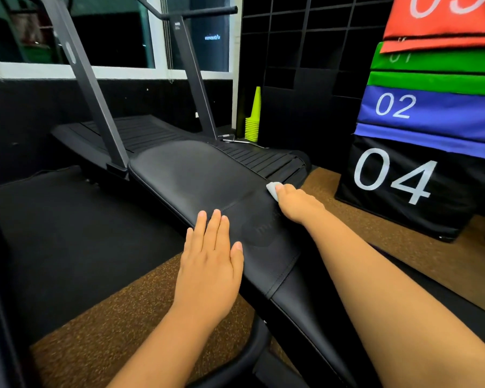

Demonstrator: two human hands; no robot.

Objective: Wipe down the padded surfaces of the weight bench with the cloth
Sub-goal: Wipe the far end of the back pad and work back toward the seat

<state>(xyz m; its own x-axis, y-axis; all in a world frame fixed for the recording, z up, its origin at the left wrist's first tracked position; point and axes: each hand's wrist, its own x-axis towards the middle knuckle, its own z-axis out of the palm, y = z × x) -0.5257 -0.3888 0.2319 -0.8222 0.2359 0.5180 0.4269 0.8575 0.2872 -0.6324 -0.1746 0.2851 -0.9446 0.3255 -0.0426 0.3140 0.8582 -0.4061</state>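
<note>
The black padded weight bench (196, 175) runs from the lower right up toward the middle of the view. A dull, damp-looking patch covers its far end. My right hand (296, 201) grips a small pale grey cloth (272, 189) and presses it on the pad's right edge, near a cross seam. My left hand (210, 264) lies flat on the pad's left edge, fingers straight and together, holding nothing. Most of the cloth is hidden under my right fingers.
A black curved treadmill (151, 133) stands right behind the bench's far end. Stacked numbered plyo boxes (403, 180) rise at the right. A pile of yellow-green cones (254, 121) stands by black cubby shelves (305, 65). Black mat and brown speckled floor (101, 337) lie at the left.
</note>
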